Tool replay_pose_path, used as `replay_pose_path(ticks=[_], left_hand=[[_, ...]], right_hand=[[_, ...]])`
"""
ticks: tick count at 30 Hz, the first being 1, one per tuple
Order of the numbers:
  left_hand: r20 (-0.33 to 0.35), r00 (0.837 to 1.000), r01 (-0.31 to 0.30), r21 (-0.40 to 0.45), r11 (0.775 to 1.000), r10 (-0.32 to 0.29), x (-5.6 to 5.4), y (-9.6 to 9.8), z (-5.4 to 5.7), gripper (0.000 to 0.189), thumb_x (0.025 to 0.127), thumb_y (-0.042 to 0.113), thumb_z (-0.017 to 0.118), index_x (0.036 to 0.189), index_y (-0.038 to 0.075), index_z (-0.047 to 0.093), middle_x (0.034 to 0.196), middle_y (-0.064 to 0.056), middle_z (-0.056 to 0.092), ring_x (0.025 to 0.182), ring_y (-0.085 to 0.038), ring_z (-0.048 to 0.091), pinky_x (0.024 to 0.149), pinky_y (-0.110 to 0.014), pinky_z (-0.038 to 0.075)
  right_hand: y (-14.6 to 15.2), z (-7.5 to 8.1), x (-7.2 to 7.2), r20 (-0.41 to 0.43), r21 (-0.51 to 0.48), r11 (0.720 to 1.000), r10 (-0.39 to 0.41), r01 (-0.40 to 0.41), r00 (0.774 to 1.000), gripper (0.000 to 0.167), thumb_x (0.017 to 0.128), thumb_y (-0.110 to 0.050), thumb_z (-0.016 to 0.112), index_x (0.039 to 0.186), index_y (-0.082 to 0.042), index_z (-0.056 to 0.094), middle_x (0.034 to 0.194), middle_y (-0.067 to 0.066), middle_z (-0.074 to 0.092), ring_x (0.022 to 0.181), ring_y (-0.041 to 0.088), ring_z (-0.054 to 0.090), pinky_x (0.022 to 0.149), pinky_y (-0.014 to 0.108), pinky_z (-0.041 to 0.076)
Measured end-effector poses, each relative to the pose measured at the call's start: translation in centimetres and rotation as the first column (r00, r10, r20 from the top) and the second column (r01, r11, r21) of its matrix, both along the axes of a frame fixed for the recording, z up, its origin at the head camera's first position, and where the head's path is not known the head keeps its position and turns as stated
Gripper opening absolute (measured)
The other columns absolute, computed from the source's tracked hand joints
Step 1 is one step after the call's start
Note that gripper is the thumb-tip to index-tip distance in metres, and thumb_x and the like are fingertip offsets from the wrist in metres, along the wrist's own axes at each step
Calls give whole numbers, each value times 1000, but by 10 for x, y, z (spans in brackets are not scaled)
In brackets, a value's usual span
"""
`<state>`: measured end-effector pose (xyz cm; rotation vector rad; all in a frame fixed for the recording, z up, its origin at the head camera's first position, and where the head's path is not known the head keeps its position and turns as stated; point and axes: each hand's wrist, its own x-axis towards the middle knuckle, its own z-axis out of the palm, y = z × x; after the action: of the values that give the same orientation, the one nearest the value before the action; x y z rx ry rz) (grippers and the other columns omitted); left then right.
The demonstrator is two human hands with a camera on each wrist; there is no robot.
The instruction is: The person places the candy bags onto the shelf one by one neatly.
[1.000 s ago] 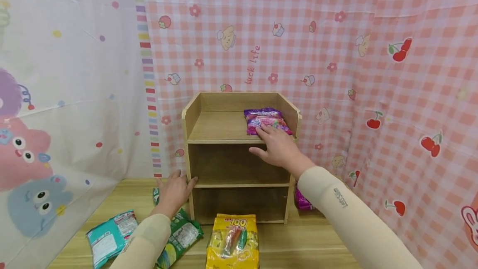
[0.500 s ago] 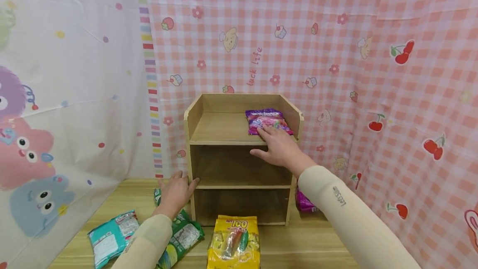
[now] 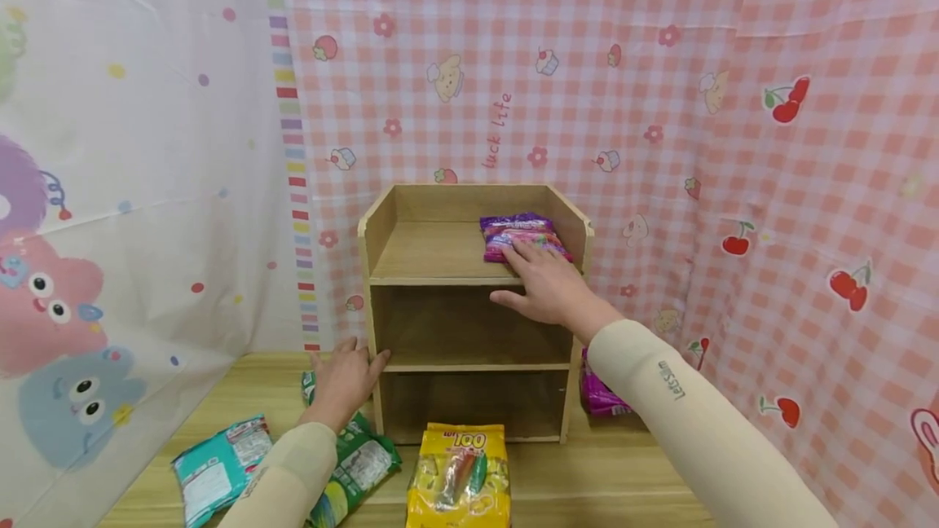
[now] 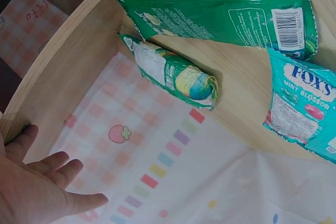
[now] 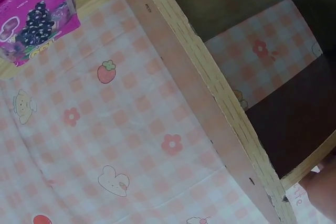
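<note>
My right hand (image 3: 546,283) lies with straight fingers on the front of a purple candy bag (image 3: 513,226). The bag lies flat at the right side of the top tier of a small wooden shelf (image 3: 425,251). My left hand (image 3: 345,373) touches the shelf's left side panel, thumb near its front edge and fingers along the outside. In the left wrist view those fingers (image 4: 68,171) are spread and hold nothing. Only a bit of the right hand (image 5: 323,190) shows in the right wrist view, at the shelf's edge.
A yellow candy bag (image 3: 458,475) stands before the shelf. Green bags (image 3: 359,463) (image 4: 176,74) and a teal Fox's bag (image 3: 220,467) lie to the left. Behind my right forearm, a magenta grape candy bag (image 5: 39,22) lies beside the shelf. Patterned cloths (image 3: 513,63) hang behind.
My right fingers reach slightly farther over the purple candy bag, which sits a touch farther back. My left hand keeps its place; the head view shifts slightly.
</note>
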<state>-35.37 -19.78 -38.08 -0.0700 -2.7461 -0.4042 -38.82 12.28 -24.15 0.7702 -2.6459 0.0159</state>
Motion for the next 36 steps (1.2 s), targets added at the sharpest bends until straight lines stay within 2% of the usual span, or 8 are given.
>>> replay_pose_path(ticks=[6,9,23,29,36], left_hand=[[2,1000,5,5,1000,-5,1,1,0,55,105,43,43,117,-6,68,143,-30,46,136,-43,39,103,-80,7],[-3,1000,4,0,1000,-4,1,1,1,55,105,42,44,117,-6,68,143,-30,46,135,-44,40,103,-80,8],[-32,999,2,-23,1000,-3,1,0,-1,55,105,42,45,119,-7,67,141,-30,48,131,-45,44,101,-81,12],[-32,999,4,-24,1000,-5,1,-1,0,55,105,41,44,117,-7,68,141,-30,48,131,-45,44,101,-81,11],[-32,999,4,-28,1000,-5,1,0,0,55,105,42,44,118,-7,67,141,-30,48,131,-44,44,101,-81,10]], right_hand=[[2,5,2,-89,5,1000,8,-7,996,83,94,-65,50,155,-10,35,159,15,29,145,35,28,117,54,20],[3,13,5,-128,0,1000,6,-6,992,82,94,-63,52,153,-9,37,156,16,34,144,35,30,117,53,20],[19,52,17,-203,-92,996,-41,22,978,75,98,-55,52,152,-5,38,159,21,27,149,37,16,119,51,10],[28,57,19,-216,-154,987,-81,48,973,76,99,-55,51,154,-5,34,160,20,25,148,38,18,119,52,10],[46,54,17,-263,-244,969,-112,46,958,77,97,-51,58,154,-8,31,157,25,28,146,42,21,117,56,14]])
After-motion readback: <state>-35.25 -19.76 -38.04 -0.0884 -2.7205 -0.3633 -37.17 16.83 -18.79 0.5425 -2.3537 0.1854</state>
